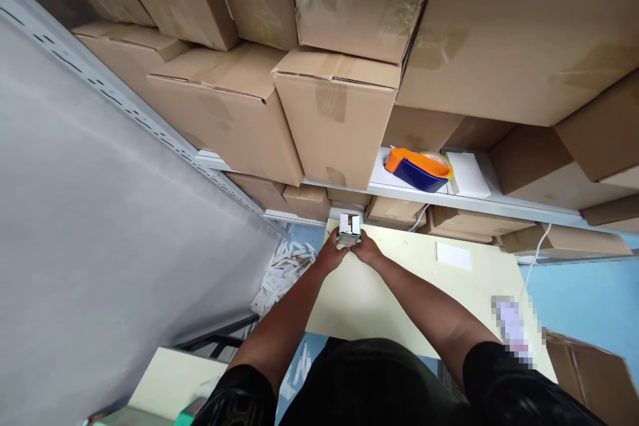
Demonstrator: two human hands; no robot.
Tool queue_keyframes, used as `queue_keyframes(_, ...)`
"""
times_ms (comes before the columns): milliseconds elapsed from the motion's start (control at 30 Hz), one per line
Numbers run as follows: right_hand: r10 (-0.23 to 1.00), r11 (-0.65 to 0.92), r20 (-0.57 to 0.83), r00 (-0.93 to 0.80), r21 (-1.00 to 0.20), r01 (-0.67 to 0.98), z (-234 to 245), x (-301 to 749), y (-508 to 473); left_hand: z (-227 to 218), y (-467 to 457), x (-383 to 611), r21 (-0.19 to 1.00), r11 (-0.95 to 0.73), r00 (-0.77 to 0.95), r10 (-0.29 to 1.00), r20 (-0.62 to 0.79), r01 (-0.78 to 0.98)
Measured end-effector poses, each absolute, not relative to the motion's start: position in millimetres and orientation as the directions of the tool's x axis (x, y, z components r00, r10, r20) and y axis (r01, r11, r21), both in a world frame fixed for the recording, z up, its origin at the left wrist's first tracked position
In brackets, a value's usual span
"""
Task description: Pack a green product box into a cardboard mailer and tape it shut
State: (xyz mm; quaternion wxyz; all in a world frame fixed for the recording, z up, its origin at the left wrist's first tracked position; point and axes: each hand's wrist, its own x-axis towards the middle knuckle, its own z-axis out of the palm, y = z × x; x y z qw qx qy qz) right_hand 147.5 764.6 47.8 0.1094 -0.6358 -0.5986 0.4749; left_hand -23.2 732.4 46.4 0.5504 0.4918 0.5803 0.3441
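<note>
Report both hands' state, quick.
Left hand: holding the green box at its left side.
Right hand: holding the same box at its right side.

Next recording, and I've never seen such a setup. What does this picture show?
No machine here, just a person working bare-handed. The one picture comes from a camera on their head, looking forward and down. The left hand and right hand hold a small green-and-white box, its white top flaps apparently partly open. Below is a pale table with a white sheet on it; a pixelated item there can't be made out. Beyond, cardboard boxes and an orange-and-blue tape dispenser sit on shelving.
</note>
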Motion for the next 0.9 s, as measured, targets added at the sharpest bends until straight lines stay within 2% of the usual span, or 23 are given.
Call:
queue_keyframes(200,0.837,-0.317,-0.533,-0.126,-0.659,0.682,61.2,154.5,742.6,46.9,715.0,-21.4,0.893,0.376,0.012,0.920,-0.391,0.247)
queue_keyframes(300,0.874,-0.229,-0.455,-0.172,-0.698,0.679,87.3,176.4,717.4,49.2,690.3,-23.2,0.853,0.438,-0.053,0.895,-0.442,0.283)
queue_keyframes(367,0.944,-0.022,-0.237,-0.230,-0.738,0.674,121.1,203.0,705.8,50.8,665.2,-26.1,0.831,0.435,-0.061,0.895,-0.442,0.348)
queue_keyframes(400,0.967,0.139,-0.049,-0.251,-0.725,0.674,142.8,219.1,704.6,51.3,650.8,-27.4,0.824,0.415,-0.051,0.901,-0.431,0.386)
queue_keyframes(467,0.916,0.392,0.322,-0.240,-0.581,0.713,191.5,252.3,714.2,51.4,620.8,-28.4,0.817,0.379,-0.030,0.913,-0.407,0.436)
queue_keyframes(500,0.868,0.443,0.445,-0.220,-0.495,0.748,215.8,267.3,725.1,51.4,606.6,-27.7,0.814,0.368,-0.022,0.915,-0.402,0.449)
queue_keyframes(567,0.812,0.430,0.555,-0.178,-0.364,0.826,256.9,290.2,756.4,52.9,582.4,-22.7,0.805,0.372,-0.020,0.912,-0.410,0.462)
queue_keyframes(667,0.843,0.366,0.503,-0.191,-0.274,0.889,288.3,303.7,810.1,64.0,559.5,-7.1,0.791,0.380,-0.027,0.907,-0.419,0.479)
queue_keyframes(767,0.859,0.441,0.409,-0.308,-0.286,0.851,291.2,303.8,843.8,86.0,549.2,12.8,0.799,0.342,-0.014,0.922,-0.386,0.494)
queue_keyframes(900,0.799,0.548,0.473,-0.371,-0.317,0.774,288.6,315.7,822.3,112.6,543.9,32.2,0.803,0.297,0.003,0.937,-0.349,0.517)
